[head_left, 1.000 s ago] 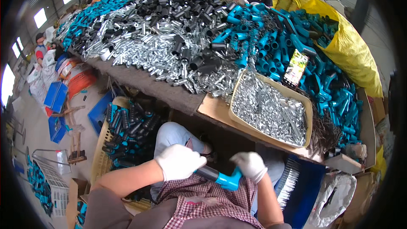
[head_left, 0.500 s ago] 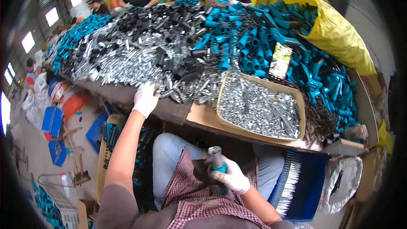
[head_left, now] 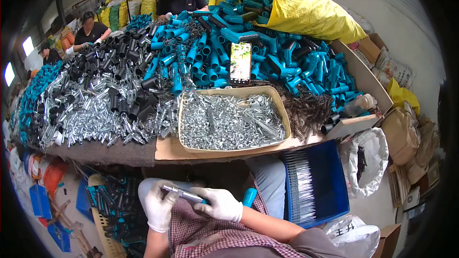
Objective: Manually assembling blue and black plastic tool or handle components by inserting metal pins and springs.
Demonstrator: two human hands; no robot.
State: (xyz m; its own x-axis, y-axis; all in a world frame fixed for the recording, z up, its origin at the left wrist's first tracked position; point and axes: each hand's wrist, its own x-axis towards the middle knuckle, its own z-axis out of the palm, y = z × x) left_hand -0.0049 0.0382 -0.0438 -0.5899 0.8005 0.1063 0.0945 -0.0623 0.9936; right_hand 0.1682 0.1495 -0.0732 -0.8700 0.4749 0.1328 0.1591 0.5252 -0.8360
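Note:
Over my apron, my right hand (head_left: 221, 204) is wrapped round a teal tool handle (head_left: 249, 197) whose rounded end sticks out past the hand. A shiny metal tube (head_left: 190, 196) runs leftward from that handle. At the tube's far end, the gloved fingers of my left hand (head_left: 160, 206) pinch a small metal piece (head_left: 169, 188), which touches or nearly touches the tube; the exact contact is hard to make out. Both hands wear white gloves. Beyond them, a cream tray (head_left: 282, 139) full of small metal parts rests on the table edge.
Heaps of metal sleeves (head_left: 91, 122), black tubes (head_left: 125, 62) and teal handles (head_left: 215, 52) cover the table. A phone (head_left: 240, 64) leans on them near dark springs (head_left: 306, 112). Below right stand a blue bin (head_left: 331, 181) of metal rods and a white sack (head_left: 377, 153). Co-workers sit opposite.
My left hand has come from the table's edge to my lap with a small metal piece. The handle in my right hand has tipped to point left. The view has swung right.

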